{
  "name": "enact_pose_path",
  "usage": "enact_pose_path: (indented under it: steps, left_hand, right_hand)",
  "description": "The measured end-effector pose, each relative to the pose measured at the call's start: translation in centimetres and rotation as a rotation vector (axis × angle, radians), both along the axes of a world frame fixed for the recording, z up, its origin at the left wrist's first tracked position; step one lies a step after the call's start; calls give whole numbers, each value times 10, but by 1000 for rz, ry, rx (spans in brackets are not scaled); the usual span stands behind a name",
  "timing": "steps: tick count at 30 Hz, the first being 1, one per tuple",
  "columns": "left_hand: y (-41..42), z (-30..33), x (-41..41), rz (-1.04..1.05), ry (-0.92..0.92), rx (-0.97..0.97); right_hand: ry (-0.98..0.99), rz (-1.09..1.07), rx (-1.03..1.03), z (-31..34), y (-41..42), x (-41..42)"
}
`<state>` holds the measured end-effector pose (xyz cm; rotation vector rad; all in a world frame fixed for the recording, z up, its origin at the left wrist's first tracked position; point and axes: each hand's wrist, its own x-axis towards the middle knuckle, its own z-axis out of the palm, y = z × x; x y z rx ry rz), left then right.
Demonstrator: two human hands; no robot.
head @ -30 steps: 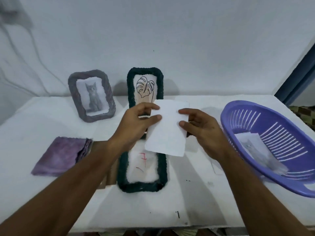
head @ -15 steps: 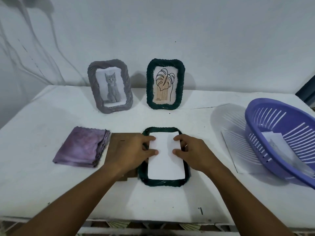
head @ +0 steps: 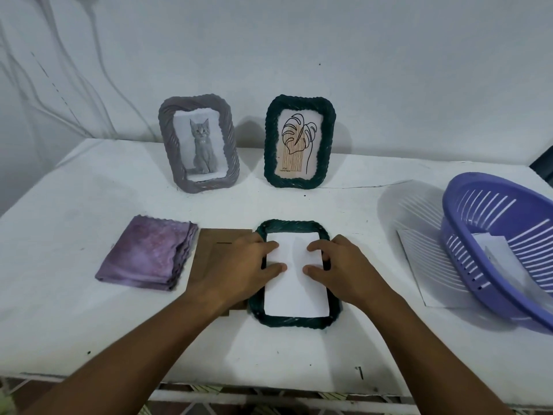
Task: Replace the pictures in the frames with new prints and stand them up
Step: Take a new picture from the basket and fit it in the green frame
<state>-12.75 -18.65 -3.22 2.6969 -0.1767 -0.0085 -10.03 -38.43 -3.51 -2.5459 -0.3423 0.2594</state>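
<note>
Head view, entries taken from left to right.

**A:** First item?

**B:** Folded purple cloth, lying flat on the white table. Behind it, a grey rope-textured frame standing upright near the wall, holding a grey kitten print.

**A:** Next?

**B:** Brown flat backing board, lying just beside the cloth, partly under the left hand. That hand's fingers are extended and fairly flat, their tips pressing the left edge of the white blank-side paper print.

**A:** Where does the print sit?

**B:** Inside the opening of the dark green rope-textured frame, which lies flat near the table's front edge. Behind it, a second dark green frame stands upright with a leaf line drawing in it.

**A:** And the right hand?

**B:** Fingers extended likewise, tips pressing the print's right edge; neither hand grips anything.

**A:** Far right?

**B:** White sheet of paper flat on the table, partly under a purple slotted plastic basket that holds loose paper prints.
</note>
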Motion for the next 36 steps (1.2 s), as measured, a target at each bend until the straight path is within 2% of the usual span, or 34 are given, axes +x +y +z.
enact_pose_path:
  steps: [30, 36]
  left_hand:
    - [2, -7, 4, 27, 7, -9]
    - [14, -14, -11, 118, -175, -99]
  right_hand:
    - [-33, 17, -50, -2, -1, 8]
    - [-165, -71, 140, -13, -15, 11]
